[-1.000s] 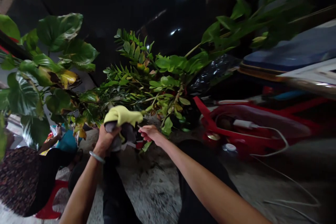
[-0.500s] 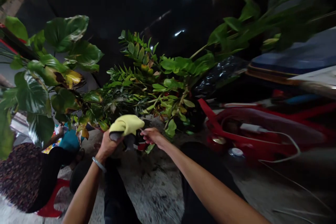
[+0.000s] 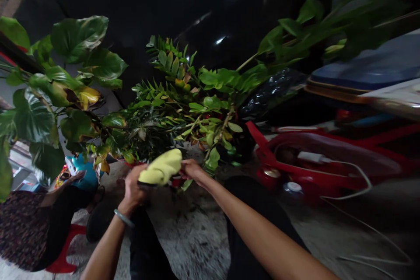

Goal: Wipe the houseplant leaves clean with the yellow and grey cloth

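Yellow cloth (image 3: 161, 167) sat bunched in my left hand (image 3: 134, 189), grip clenched around it, below the plant (image 3: 183, 109). My right hand (image 3: 192, 169) pinched its far edge (fingers partly hidden). Leaves looked mostly unwiped, I judged.

No legible text, label, brand, number or sign is shown anywhere in the scene. The yellow cloth (image 3: 161, 169) gripped between the left hand (image 3: 133, 189) and the right hand (image 3: 193, 170) is plain. A multicoloured pattern is seen on the blue-capped item (image 3: 76, 170) beside the seated person at lower left, but it is too blurred for any lettering to be made out. The red plastic furniture (image 3: 305, 170) at right is unmarked.
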Demonstrator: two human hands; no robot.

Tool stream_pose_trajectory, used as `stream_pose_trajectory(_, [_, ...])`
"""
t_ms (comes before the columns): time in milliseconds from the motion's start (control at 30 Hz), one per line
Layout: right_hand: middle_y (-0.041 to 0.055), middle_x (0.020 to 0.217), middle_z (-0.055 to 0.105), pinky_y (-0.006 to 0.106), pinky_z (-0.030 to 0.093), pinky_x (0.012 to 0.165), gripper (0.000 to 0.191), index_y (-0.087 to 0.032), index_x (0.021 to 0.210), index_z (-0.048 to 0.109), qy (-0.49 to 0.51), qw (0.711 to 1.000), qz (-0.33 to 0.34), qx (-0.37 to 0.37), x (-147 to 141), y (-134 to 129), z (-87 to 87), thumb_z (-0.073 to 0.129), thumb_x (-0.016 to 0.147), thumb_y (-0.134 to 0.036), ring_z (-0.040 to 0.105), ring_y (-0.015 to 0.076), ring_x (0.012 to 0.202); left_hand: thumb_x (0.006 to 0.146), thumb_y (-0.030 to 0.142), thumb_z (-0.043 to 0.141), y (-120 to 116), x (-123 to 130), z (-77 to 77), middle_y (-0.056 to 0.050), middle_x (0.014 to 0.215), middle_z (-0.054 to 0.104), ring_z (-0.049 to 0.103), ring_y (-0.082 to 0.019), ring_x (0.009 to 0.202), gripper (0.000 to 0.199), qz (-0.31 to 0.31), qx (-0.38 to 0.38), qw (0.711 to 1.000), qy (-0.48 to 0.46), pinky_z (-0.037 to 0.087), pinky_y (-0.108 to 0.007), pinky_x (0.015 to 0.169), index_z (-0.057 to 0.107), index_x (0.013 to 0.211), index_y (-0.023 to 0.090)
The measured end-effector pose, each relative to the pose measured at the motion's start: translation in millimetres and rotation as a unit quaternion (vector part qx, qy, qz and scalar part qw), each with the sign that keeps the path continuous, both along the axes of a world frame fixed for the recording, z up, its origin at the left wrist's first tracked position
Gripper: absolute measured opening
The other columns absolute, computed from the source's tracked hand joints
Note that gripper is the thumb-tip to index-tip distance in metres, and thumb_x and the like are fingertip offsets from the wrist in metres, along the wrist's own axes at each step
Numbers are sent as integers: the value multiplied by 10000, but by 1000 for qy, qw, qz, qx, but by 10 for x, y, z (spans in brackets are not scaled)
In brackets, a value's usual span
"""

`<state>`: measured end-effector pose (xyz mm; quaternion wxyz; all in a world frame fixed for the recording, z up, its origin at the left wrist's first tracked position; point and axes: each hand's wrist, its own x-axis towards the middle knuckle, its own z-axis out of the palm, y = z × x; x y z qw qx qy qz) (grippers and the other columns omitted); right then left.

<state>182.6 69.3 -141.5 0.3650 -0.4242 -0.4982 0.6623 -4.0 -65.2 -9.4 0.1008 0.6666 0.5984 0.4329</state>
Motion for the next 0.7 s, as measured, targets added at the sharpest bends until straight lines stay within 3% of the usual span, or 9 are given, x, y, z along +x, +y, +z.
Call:
stream_pose_trajectory(100, [-20,527,636,156,310,372,181,-164,708,722,-12,1000,-7,-26,32,-11,50,685,839,-282,540,77,395,665,412,790,183,-143,395,-97,1031,788,722,-293,962,341,168,156,971,-75,580,-437,907,722,933,212])
stream_pose_trajectory(167, [-19,555,654,151,319,380,172,-162,736,738,-13,999,-11,-33,45,-21,90,693,844,-288,550,71,408,685,445,778,320,-225,494,-78,1001,777,712,-282,964,323,257,196,939,-115,578,-438,894,689,909,230])
stream_pose_trajectory(267, [-30,526,630,156,307,373,189,-160,719,730,-18,999,-15,-44,44,-31,121,680,861,-274,534,70,393,634,371,771,322,-240,197,-66,878,763,726,-303,912,284,301,105,936,-149,580,-467,867,679,860,227])
stream_pose_trajectory(300, [-35,510,617,159,305,371,198,-160,710,726,-20,999,-16,-48,42,-32,121,668,868,-264,527,70,386,605,326,769,255,-215,18,-71,833,760,733,-321,882,266,280,45,948,-146,583,-486,855,689,835,218])
stream_pose_trajectory(367, [-41,491,604,163,310,373,212,-159,703,722,-22,998,-15,-51,43,-32,109,647,881,-249,519,73,380,580,262,781,60,-150,-316,-108,838,784,745,-364,906,257,164,-39,977,-128,575,-528,893,737,826,203])
stream_pose_trajectory(433, [-39,491,609,165,312,376,214,-157,708,723,-23,998,-14,-51,50,-27,88,640,884,-246,520,75,384,586,240,801,-114,-117,-465,-118,886,803,753,-369,916,250,112,-68,981,-140,583,-518,891,760,831,212])
stream_pose_trajectory(500, [-34,494,615,167,310,376,203,-155,709,722,-25,998,-14,-51,56,-21,69,652,872,-254,523,78,385,598,266,821,-163,-163,-353,-96,897,804,752,-358,944,268,149,-19,978,-144,583,-495,909,765,855,214])
stream_pose_trajectory(600, [-29,516,627,166,316,380,177,-158,716,722,-25,998,-13,-48,41,-19,58,678,847,-268,530,76,391,627,313,821,28,-339,87,-73,918,795,739,-326,977,319,253,100,953,-134,577,-456,931,755,920,205])
stream_pose_trajectory(700, [-32,523,626,166,306,374,169,-164,710,718,-22,999,-15,-47,-1,-28,66,683,835,-271,522,72,388,653,290,806,286,-408,321,-74,951,794,734,-285,992,315,289,117,940,-139,577,-409,929,749,949,199])
